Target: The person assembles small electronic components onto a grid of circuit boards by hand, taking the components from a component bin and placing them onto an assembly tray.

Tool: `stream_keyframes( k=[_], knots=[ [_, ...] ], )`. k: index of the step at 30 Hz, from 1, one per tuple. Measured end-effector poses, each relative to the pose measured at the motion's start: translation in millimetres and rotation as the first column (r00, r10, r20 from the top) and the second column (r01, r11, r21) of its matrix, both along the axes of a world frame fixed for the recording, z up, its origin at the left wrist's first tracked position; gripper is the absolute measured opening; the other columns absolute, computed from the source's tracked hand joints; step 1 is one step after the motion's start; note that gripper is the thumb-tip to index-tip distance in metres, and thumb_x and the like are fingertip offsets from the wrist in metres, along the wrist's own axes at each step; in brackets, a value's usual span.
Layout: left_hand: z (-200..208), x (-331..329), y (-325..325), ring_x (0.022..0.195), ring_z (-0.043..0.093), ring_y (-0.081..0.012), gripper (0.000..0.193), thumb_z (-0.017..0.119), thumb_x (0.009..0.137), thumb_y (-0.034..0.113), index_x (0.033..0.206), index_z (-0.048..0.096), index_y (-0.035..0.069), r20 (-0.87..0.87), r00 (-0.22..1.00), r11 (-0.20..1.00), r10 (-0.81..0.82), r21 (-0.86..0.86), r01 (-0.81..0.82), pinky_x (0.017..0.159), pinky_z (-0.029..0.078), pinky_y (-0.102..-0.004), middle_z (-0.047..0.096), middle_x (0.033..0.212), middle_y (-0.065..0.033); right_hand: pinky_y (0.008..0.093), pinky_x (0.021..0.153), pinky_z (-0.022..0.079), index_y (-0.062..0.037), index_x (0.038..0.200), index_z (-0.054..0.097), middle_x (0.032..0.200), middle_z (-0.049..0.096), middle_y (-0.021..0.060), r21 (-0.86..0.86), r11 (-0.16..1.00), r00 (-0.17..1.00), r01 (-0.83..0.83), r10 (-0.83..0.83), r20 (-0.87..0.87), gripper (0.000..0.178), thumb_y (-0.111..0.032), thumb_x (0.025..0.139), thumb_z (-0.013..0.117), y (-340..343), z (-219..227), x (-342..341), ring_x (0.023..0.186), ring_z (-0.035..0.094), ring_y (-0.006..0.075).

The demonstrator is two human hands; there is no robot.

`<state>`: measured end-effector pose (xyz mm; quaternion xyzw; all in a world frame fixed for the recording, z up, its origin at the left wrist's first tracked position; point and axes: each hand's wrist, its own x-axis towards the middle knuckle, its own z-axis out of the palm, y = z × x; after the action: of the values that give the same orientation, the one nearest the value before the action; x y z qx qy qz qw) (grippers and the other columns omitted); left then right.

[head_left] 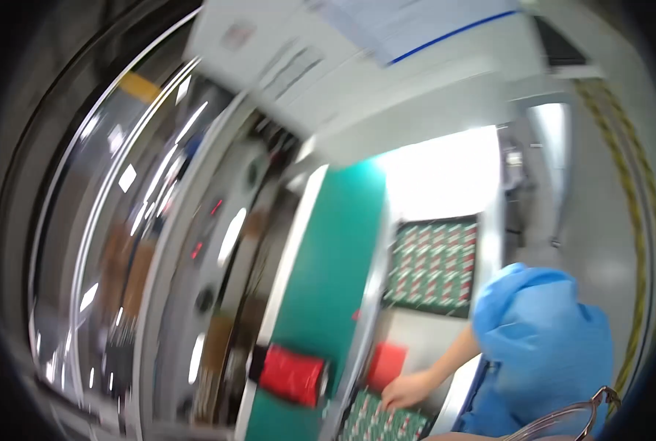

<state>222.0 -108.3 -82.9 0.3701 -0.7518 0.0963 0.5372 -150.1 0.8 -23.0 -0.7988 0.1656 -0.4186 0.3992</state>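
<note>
The person's right hand [409,391], judged by the arm entering from the right, reaches down to the near green panel [376,420], patterned in pale rows. Its fingers lie at the panel's upper edge; blur hides whether they grip it, press on it or only hover, so whether the hand is clenched or loose cannot be told. The left hand is out of view.

With one hand visible at one edge, a pull there might twist or tilt the near green panel, and fingertips set down unevenly might scuff or dislodge whatever makes up its rows. Just beyond the hand lies a flat red piece [387,365] on the pale tabletop [409,331]; a sideways sweep of the knuckles could push it or drag it under the panel.

Farther beyond the hand, the far green panel [431,264] sits near the bunched blue sleeve [535,316]. If the elbow swung inward, that loose cloth could catch its corner and shove it askew. Left of the hand, across a metal rail [372,309], a red bundle [293,375] rests on a green strip [328,250]; a wide reach that way could knock the wrist against the rail.
</note>
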Motion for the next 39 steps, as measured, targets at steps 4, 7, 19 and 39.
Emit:
stream_keyframes(
  k=[4, 7, 19, 39],
  knots=[
    [-47.3, -141.0, -124.1, 0.082, 0.06, -0.0219, 0.02, 0.054, 0.083, 0.004, 0.099, 0.057, -0.008, -0.044, 0.906, 0.896, -0.421, 0.135, 0.423, 0.075, 0.05, -0.0315, 0.062, 0.095, -0.0138, 0.038, 0.074, 0.048, -0.0068, 0.103, 0.059, 0.094, 0.061, 0.0135, -0.165, 0.982, 0.939, 0.093, -0.142, -0.313, 0.023, -0.022, 0.088, 0.05, 3.6, 3.9, 3.9, 0.086, 0.058, 0.0295],
    [-82.9, -219.7, -133.5, 0.082, 0.06, -0.0218, 0.02, 0.055, 0.083, 0.004, 0.099, 0.058, -0.008, -0.119, 0.817, 0.788, -0.565, 0.218, 0.576, 0.075, 0.05, -0.0312, 0.063, 0.095, -0.0139, 0.0364, 0.079, 0.048, -0.0114, 0.109, 0.06, 0.104, 0.061, 0.0108, -0.258, 0.952, 0.815, 0.166, -0.279, -0.508, 0.031, -0.031, 0.09, 0.047, 24.3, 31.1, -20.6, 0.093, 0.059, 0.0269],
    [-69.7, -331.2, -107.4, 0.083, 0.061, -0.0215, 0.02, 0.056, 0.083, 0.005, 0.098, 0.06, -0.008, -0.196, 0.515, 0.408, -0.834, 0.41, 0.816, 0.078, 0.049, -0.0299, 0.064, 0.095, -0.0142, 0.0391, 0.076, 0.047, -0.007, 0.106, 0.057, 0.098, 0.061, 0.015, -0.187, 0.768, 0.7, 0.613, -0.638, -0.322, 0.026, -0.024, 0.089, 0.047, -17.5, 5.6, -16.2, 0.088, 0.058, 0.031],
    [111.9, -118.2, 117.3, 0.084, 0.063, -0.0269, 0.018, 0.058, 0.084, 0.011, 0.098, 0.063, 0.0, -0.2, 0.896, 0.749, 0.397, 0.635, -0.19, 0.075, 0.048, -0.0323, 0.065, 0.091, -0.017, 0.0354, 0.077, 0.049, 0.0001, 0.098, 0.062, 0.092, 0.065, 0.0157, 0.266, 0.845, 0.886, 0.464, -0.442, -0.142, 0.019, -0.008, 0.082, 0.055, -37.3, 20.0, -63.6, 0.087, 0.062, 0.0249]
  ],
)
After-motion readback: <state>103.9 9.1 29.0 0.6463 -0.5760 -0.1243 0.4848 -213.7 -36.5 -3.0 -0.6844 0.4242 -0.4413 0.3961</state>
